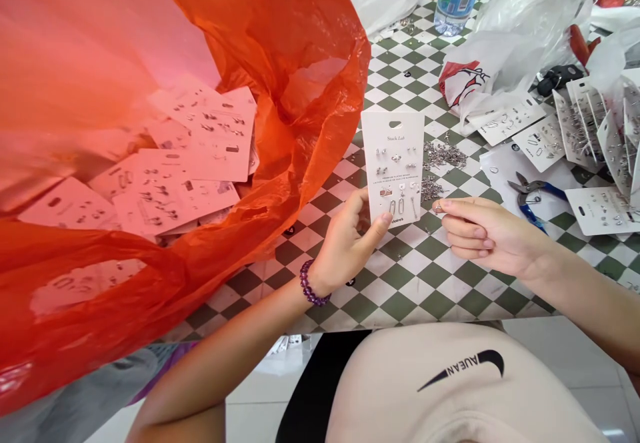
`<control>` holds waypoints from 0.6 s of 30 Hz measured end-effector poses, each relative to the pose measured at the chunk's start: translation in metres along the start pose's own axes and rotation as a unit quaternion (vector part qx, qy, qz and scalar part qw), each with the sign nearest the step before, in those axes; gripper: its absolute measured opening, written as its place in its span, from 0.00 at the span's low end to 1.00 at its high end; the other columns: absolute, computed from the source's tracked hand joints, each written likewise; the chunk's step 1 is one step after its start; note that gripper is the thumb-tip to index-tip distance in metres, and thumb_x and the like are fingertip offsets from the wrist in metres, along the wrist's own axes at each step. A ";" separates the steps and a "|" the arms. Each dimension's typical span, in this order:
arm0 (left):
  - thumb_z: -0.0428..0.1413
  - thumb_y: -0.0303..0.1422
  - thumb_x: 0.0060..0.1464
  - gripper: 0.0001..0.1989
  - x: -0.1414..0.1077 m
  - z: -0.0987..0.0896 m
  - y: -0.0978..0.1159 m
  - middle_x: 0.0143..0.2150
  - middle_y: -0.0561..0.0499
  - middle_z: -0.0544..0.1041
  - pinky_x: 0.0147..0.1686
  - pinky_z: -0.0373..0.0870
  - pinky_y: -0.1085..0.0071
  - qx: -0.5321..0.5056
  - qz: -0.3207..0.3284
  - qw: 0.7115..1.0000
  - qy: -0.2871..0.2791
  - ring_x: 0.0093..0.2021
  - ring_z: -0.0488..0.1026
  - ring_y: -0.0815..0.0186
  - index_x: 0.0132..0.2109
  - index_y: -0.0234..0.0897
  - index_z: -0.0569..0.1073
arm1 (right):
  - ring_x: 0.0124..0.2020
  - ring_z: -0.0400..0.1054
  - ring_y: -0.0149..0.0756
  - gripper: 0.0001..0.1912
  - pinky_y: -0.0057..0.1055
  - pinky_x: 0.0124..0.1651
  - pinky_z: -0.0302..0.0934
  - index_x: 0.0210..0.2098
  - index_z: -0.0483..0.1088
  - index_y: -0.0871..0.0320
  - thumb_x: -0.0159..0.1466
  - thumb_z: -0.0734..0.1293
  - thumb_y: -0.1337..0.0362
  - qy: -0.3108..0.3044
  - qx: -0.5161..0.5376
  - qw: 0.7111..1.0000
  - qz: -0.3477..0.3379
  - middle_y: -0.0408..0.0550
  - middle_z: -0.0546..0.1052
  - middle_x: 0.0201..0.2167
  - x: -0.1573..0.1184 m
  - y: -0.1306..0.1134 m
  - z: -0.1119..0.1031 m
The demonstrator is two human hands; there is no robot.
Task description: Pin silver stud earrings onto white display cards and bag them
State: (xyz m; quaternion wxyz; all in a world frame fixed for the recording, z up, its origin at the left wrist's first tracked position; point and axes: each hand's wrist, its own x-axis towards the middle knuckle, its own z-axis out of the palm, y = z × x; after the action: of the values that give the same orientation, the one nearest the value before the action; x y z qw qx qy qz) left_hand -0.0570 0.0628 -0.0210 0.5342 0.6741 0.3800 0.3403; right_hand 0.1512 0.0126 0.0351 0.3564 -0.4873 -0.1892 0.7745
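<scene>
Left hand: gripping earring card.
Right hand: pinching small earring.
Done: cards heaped in orange bag.
Remaining: loose earrings on surface, near pliers.

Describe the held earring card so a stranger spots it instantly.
Beside the orange plastic bag, over the green-and-white checkered table, find the left hand with the purple bead bracelet. It grips a white Claire's earring card, the only card held up; the rest lie in the bag or on the table.
</scene>
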 end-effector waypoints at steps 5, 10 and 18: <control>0.53 0.39 0.58 0.15 -0.001 0.000 0.000 0.47 0.47 0.74 0.31 0.72 0.72 0.000 -0.011 1.000 -0.005 0.38 0.73 0.66 0.50 0.40 0.66 | 0.12 0.38 0.21 0.15 0.21 0.14 0.36 0.24 0.58 0.57 0.67 0.59 0.62 0.015 -0.046 0.998 -0.026 0.31 0.49 0.10 -0.005 0.002 0.003; 0.51 0.39 0.59 0.16 0.001 0.002 0.003 0.47 0.45 0.75 0.27 0.71 0.73 -0.006 -0.010 0.999 -0.036 0.37 0.74 0.65 0.53 0.38 0.66 | 0.15 0.49 0.23 0.05 0.23 0.18 0.45 0.35 0.64 0.56 0.67 0.60 0.62 0.083 -0.385 0.870 -0.298 0.35 0.61 0.17 -0.006 0.009 0.011; 0.53 0.37 0.59 0.20 -0.002 0.000 0.008 0.29 0.55 0.75 0.24 0.69 0.77 0.122 0.052 0.991 -0.002 0.23 0.67 0.74 0.58 0.40 0.68 | 0.27 0.62 0.31 0.07 0.28 0.30 0.59 0.34 0.64 0.56 0.67 0.58 0.70 0.094 -0.649 0.538 -0.529 0.43 0.69 0.26 0.009 0.003 0.017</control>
State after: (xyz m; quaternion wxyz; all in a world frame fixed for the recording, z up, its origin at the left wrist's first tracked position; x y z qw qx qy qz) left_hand -0.0566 0.0598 -0.0133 0.4303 0.7538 0.3821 0.3174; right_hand 0.1325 0.0185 0.0356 0.3032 -0.4663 -0.8289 0.0599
